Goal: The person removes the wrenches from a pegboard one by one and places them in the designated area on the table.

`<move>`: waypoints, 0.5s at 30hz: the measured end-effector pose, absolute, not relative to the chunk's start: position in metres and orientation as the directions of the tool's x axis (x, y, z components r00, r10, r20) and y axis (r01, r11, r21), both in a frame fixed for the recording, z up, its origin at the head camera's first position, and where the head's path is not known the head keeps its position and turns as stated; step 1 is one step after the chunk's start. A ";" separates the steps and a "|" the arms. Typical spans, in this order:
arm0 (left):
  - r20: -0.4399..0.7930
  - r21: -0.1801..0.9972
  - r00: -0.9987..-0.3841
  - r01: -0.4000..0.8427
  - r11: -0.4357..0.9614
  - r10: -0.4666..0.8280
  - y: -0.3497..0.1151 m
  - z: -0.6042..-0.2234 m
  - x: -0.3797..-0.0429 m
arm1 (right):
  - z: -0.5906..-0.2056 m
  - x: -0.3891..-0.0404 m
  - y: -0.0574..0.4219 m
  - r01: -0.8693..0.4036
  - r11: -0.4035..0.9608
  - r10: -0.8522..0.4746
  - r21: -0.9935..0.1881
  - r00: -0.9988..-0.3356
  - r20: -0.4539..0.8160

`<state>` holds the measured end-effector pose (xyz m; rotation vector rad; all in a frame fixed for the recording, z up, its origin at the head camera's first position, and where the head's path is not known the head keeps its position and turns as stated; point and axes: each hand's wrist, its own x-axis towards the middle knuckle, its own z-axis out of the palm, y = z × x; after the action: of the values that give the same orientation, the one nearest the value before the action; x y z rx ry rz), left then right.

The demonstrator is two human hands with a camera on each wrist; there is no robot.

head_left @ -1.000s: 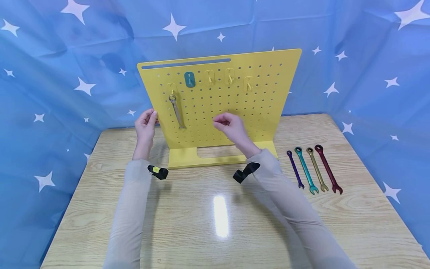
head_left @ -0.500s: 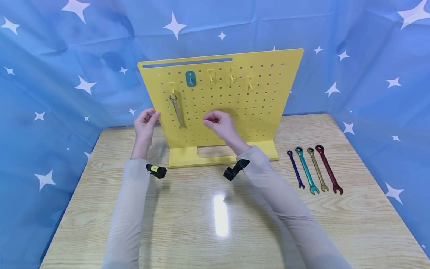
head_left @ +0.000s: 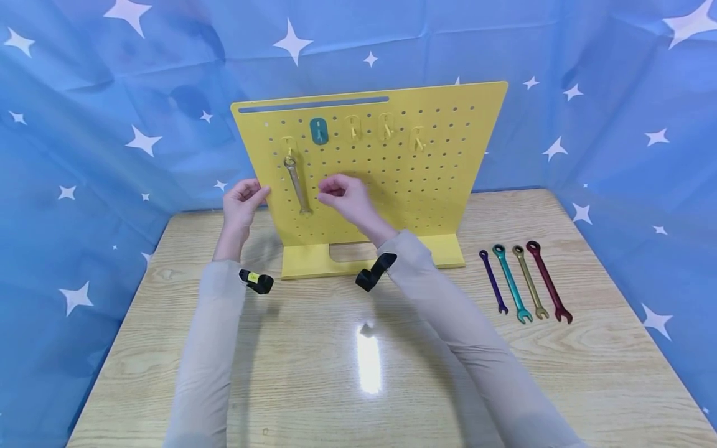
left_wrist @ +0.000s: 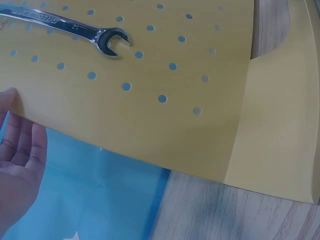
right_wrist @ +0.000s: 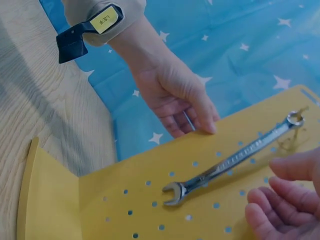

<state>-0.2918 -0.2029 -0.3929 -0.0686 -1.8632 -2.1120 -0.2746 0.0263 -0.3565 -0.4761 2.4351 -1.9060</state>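
Note:
In the head view a silver combination wrench [head_left: 298, 185] hangs by its ring end from a hook at the left of a yellow pegboard [head_left: 403, 186]. My left hand [head_left: 242, 200] grips the board's left edge; the left wrist view has the thumb on the front face and the fingers behind. My right hand [head_left: 348, 198] hovers before the board, just right of the hanging wrench and apart from it. Its fingers are loosely bent with nothing between them, as the right wrist view confirms.
Right of the board on the wooden table [head_left: 313, 348] lie a purple wrench [head_left: 493, 281], a teal wrench [head_left: 512, 283], a gold wrench [head_left: 529, 281] and a dark red wrench [head_left: 548, 281]. A teal hook [head_left: 318, 131] and several yellow hooks are on the board. Behind hangs a blue star-patterned cloth [head_left: 185, 56].
My right hand has moved left across the front of the board, toward the hanging wrench. The left hand keeps its hold on the edge.

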 end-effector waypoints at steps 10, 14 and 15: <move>0.225 0.965 -0.957 0.245 -0.096 -0.185 -0.203 -0.389 -0.290 | -0.347 -0.281 0.002 -0.186 0.192 -0.263 -0.964 -0.956 0.132; 0.223 0.967 -0.956 0.242 -0.082 -0.192 -0.204 -0.389 -0.290 | -0.345 -0.283 -0.007 -0.165 0.199 -0.261 -0.966 -0.959 0.110; 0.223 0.967 -0.955 0.242 -0.080 -0.194 -0.204 -0.389 -0.290 | -0.345 -0.284 -0.010 -0.159 0.202 -0.262 -0.966 -0.960 0.103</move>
<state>-0.2903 -0.2045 -0.3894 -0.0518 -1.9034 -2.1122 -0.2841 -0.0096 -0.3454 -0.4158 2.3700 -1.8878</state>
